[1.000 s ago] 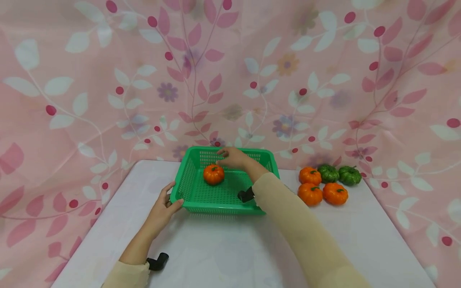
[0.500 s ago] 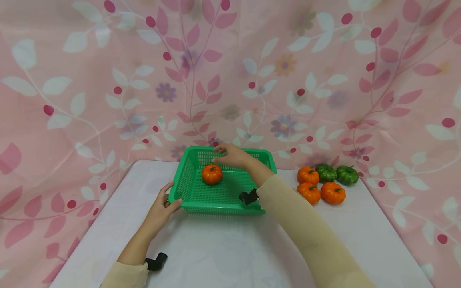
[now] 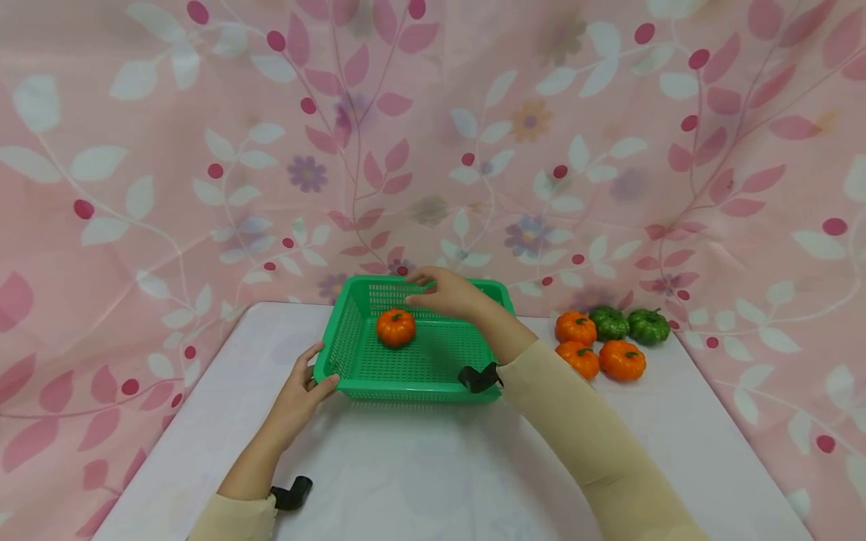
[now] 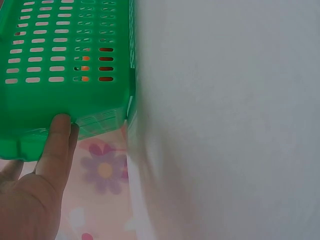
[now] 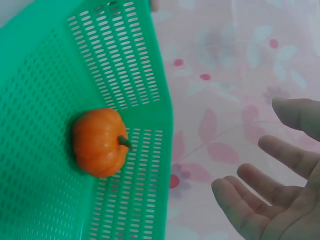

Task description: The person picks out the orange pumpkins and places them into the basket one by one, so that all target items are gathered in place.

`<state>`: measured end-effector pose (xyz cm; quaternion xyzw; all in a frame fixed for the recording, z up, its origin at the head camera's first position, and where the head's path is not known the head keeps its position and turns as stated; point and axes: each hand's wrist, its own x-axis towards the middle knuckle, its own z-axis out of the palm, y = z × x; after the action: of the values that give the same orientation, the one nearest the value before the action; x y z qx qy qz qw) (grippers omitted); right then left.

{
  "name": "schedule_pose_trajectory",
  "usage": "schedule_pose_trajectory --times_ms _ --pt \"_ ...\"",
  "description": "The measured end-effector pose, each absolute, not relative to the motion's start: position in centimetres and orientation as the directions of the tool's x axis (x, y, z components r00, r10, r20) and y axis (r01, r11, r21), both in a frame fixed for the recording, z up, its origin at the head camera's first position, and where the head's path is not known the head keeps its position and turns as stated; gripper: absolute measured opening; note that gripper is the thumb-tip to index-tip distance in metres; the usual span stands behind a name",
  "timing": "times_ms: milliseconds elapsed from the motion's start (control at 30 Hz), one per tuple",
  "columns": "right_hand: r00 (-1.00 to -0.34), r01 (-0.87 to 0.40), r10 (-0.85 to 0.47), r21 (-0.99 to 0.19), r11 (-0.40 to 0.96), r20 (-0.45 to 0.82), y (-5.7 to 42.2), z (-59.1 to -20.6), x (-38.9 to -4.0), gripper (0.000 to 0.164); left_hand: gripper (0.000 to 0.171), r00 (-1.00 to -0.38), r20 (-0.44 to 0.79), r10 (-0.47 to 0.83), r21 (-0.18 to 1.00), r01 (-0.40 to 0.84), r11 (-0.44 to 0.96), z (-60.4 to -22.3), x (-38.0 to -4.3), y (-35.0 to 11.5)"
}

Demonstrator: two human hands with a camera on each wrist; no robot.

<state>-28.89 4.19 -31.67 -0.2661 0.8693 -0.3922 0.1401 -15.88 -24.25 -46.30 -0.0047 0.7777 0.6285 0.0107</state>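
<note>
In the head view a small orange pumpkin (image 3: 395, 328) sits upright inside a green plastic basket (image 3: 413, 388), toward its left side. My left hand (image 3: 301, 387) holds the basket's near left corner, thumb at the front rim and fingers along the left side. The left wrist view shows a digit pressed to the outer green wall (image 4: 65, 100). Over the basket's back part, right of the pumpkin, hovers my right hand (image 3: 446, 293), its fingers loosely bent with nothing in them. In the right wrist view that hand (image 5: 285, 195) is apart from the pumpkin (image 5: 100, 142).
Right of the basket stand several more small pumpkins: three orange ones (image 3: 622, 361) and two green ones (image 3: 648, 327). A white cloth (image 3: 419, 466) covers the table, and a pink floral curtain (image 3: 433, 150) hangs behind. Black wrist mounts (image 3: 292, 494) stick out from both sleeves.
My right hand has risen slightly and moved right, away from the pumpkin in the basket. The left hand stays at the basket's corner. The whole head view has shifted a little.
</note>
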Motion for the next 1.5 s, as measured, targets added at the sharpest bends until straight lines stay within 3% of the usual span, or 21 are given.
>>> schedule_pose_trajectory --times_ms 367,1133,1500 --pt "-0.845 -0.325 -0.535 -0.784 0.529 -0.011 6.2 -30.6 -27.2 0.048 0.077 -1.0 -0.016 0.006 0.972 -0.014 0.234 -46.3 -15.8 -24.3" --pt "-0.84 -0.424 -0.531 -0.748 0.51 0.114 11.8 -29.5 -23.5 0.048 0.076 -1.0 -0.005 0.009 0.976 -0.003 0.218 -46.2 -15.9 -24.1" --pt "-0.859 -0.385 -0.498 -0.793 0.472 0.121 14.7 -29.8 -21.7 0.049 0.076 -1.0 -0.004 0.012 0.976 -0.001 0.217 -46.3 -15.8 -24.2"
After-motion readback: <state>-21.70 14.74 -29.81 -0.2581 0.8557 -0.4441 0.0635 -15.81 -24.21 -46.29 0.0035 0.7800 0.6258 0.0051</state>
